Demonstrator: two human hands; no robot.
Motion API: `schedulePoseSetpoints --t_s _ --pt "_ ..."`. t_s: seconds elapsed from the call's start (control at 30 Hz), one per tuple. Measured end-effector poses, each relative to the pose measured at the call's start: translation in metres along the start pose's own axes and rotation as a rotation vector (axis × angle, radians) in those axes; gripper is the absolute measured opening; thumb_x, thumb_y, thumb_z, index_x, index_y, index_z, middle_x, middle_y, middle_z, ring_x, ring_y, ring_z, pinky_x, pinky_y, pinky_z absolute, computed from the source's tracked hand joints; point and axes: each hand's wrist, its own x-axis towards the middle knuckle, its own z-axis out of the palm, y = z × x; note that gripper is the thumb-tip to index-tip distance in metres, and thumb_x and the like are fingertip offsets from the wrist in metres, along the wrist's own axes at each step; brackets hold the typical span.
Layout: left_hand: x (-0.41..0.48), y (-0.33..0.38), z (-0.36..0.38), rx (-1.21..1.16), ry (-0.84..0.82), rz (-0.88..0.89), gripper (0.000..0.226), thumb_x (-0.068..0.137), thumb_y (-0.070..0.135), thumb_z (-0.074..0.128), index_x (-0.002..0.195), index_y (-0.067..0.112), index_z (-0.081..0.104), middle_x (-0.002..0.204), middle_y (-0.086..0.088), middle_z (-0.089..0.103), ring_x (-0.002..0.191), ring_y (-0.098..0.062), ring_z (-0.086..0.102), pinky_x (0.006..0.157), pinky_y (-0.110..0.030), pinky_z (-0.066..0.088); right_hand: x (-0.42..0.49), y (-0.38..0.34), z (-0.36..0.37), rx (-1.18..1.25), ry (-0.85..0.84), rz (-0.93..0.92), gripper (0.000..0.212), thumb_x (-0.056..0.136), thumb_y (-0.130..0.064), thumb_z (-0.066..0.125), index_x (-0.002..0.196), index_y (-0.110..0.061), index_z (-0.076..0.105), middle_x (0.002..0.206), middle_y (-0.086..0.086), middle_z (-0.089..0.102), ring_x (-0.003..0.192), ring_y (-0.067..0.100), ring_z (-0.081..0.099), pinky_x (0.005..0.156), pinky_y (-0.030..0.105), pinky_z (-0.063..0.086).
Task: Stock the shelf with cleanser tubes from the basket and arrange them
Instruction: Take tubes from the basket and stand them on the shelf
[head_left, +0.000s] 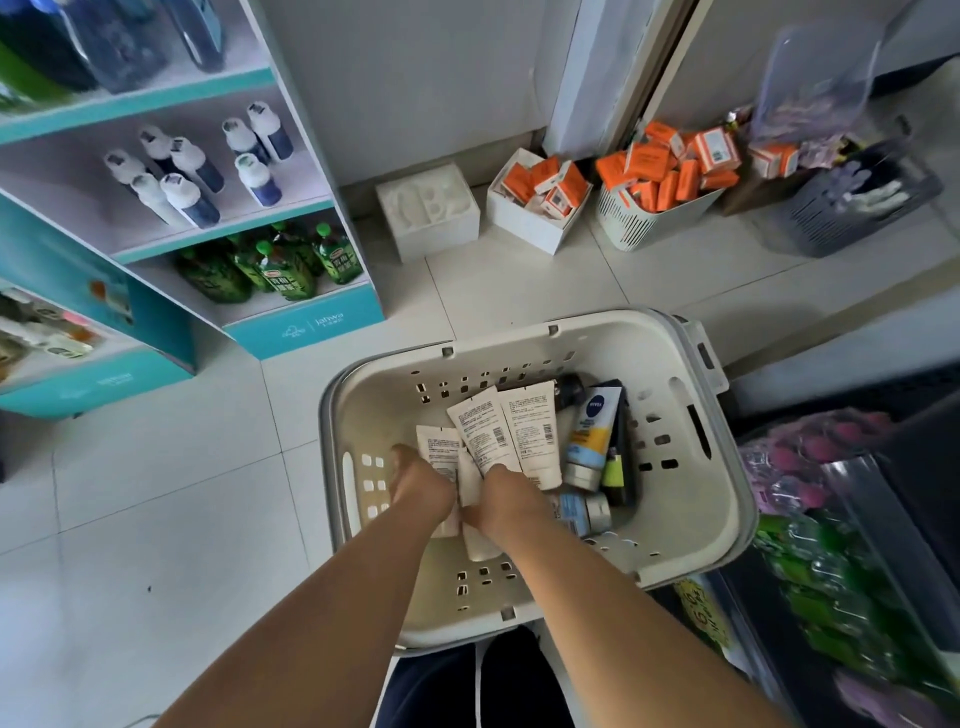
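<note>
Pale floor tiles (156, 493) run under a teal-edged shelf (306, 327) at the left and a cream basket (727, 493) in front of the person. White cleanser tubes (530, 426) lie in the basket with their printed backs and barcodes up, flat crimped ends pointing away and caps toward the hands. Beside them, on the right, lie a blue-and-yellow tube (592, 431) with a silver cap, a black tube (621, 457) and a short blue tube (582, 512).

Both hands are down inside the basket. The left hand (421, 486) is curled over a white tube at the left of the pile; the right hand (501, 501) is closed around the cap end of another white tube. Their fingers are hidden beneath the backs of the hands.

On the shelf, white-capped dark bottles (197, 166) stand on the middle level and green bottles (280, 262) on the bottom one. Against the far wall, a white box (530, 228) and a slatted tub (639, 218) hold orange cartons (670, 182). A grey crate (852, 218) stands to their right.
</note>
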Motion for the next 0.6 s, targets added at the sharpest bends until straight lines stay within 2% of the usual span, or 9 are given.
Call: schedulePoseSetpoints --t_s 0.03,0.17,0.33,0.43,0.5,0.6 --pt "0.0 0.0 0.0 -0.027 0.011 -0.017 0.029 0.091 0.005 0.052 0.116 0.007 0.038 0.114 -0.016 0.059 0.086 -0.026 0.059 0.064 -0.029 0.044 0.0 -0.001 0.002 0.003 0.0 0.003 0.045 0.082 -0.031 0.071 0.118 -0.011 0.054 0.12 0.009 0.064 0.112 0.029 0.061 0.082 0.031 0.047" --pt "-0.002 0.001 0.0 0.1 -0.04 0.09 0.041 0.081 0.017 0.066 0.117 0.008 0.049 0.114 -0.015 0.061 0.103 -0.035 0.06 0.08 -0.037 0.051 0.001 0.0 0.005 0.054 0.045 0.027 0.04 0.086 -0.02 0.067 0.119 -0.01 0.048 0.12 0.011 0.062 0.113 0.03 0.06 0.087 0.035 0.049" --pt "-0.011 0.003 -0.008 0.002 0.001 0.182 0.035 0.082 0.015 0.064 0.116 0.013 0.052 0.11 -0.01 0.064 0.1 -0.033 0.062 0.078 -0.034 0.049 -0.007 0.003 -0.012 0.481 0.042 0.06 0.044 0.078 -0.032 0.071 0.115 -0.014 0.055 0.111 0.005 0.066 0.103 0.026 0.063 0.084 0.034 0.052" --pt "-0.017 0.006 -0.021 -0.178 -0.135 0.297 0.033 0.083 0.011 0.068 0.113 0.017 0.056 0.106 -0.002 0.068 0.096 -0.024 0.065 0.088 -0.039 0.053 -0.02 0.019 -0.033 0.741 -0.003 0.018 0.039 0.083 -0.02 0.068 0.12 -0.017 0.057 0.118 0.003 0.066 0.103 0.022 0.064 0.09 0.042 0.054" --pt "-0.023 0.011 -0.034 -0.279 -0.248 0.374 0.027 0.084 0.01 0.07 0.106 0.021 0.06 0.105 0.0 0.071 0.095 -0.021 0.068 0.092 -0.044 0.053 -0.032 0.032 -0.046 0.931 -0.045 0.004 0.04 0.087 -0.016 0.064 0.126 -0.021 0.054 0.122 0.004 0.064 0.104 0.024 0.064 0.086 0.048 0.057" --pt "-0.043 0.028 -0.055 -0.415 -0.423 0.429 0.024 0.087 0.009 0.068 0.108 0.02 0.064 0.11 -0.004 0.072 0.102 -0.022 0.068 0.096 -0.043 0.051 -0.053 0.053 -0.066 1.162 -0.074 -0.054 0.038 0.092 -0.016 0.059 0.128 -0.026 0.053 0.12 0.004 0.065 0.106 0.027 0.064 0.082 0.053 0.057"
